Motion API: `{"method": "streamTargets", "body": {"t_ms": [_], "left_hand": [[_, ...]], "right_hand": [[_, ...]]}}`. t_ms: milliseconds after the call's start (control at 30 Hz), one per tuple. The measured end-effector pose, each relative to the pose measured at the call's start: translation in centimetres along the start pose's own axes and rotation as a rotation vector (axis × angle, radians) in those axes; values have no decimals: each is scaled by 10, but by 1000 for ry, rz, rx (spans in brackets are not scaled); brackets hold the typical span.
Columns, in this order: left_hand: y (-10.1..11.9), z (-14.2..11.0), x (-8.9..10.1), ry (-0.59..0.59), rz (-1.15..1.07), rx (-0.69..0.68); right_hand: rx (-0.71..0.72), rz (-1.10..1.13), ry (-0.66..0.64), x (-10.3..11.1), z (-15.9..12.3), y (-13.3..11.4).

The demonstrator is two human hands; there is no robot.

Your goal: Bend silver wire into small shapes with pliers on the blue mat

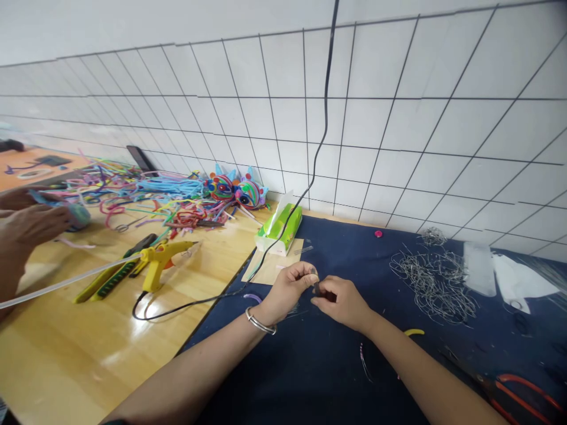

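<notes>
My left hand (292,286), with a silver bangle (260,321) at its wrist, is closed in a pinch over the dark blue cloth (283,378). Close beside it, my right hand (343,302) is closed too, thumb against fingers. A small dark piece (316,288) sits between the fingertips of both hands; its kind is too small to make out. On the cloth below lies a thin wire strand with pinkish beads (364,361). A short purple curved piece (253,297) rests left of my left hand.
A tissue pack (281,230) stands behind my hands, a black cable (325,118) hanging past it. The yellow glue gun (158,262) lies left, near another person's hands (35,218) and pipe cleaners (172,189). Tangled wire (436,283) and red-handled pliers (522,395) lie right.
</notes>
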State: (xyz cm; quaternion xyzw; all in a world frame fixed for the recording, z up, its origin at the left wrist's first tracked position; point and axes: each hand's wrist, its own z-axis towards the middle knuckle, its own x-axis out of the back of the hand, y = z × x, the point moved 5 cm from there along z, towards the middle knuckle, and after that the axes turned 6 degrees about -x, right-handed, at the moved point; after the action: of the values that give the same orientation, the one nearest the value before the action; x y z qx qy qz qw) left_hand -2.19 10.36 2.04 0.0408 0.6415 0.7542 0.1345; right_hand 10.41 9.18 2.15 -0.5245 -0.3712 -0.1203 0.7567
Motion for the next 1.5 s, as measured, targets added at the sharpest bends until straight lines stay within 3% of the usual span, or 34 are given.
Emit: {"method": "streamTargets", "body": {"t_ms": [167,500,767,967,1133,1333,1500], "left_hand": [[0,0,1,22,9,1],[-6,2,-1,42,-69,34],[-14,-3,-9,35,-120,140],[-10,-7,-14,53,-62,69],[10,4,8,50,48,-9],[37,15,50,-67,370,-55],[25,10,45,-289,406,66]], "right_hand": [[-78,155,-59,-3,2,1],[-80,178,-10,0,5,8],[-187,303,-49,-2,6,21],[-246,298,-114,-5,6,21],[-215,255,-117,11,10,20],[-240,182,-75,26,13,22],[-212,81,-127,18,14,17]]}}
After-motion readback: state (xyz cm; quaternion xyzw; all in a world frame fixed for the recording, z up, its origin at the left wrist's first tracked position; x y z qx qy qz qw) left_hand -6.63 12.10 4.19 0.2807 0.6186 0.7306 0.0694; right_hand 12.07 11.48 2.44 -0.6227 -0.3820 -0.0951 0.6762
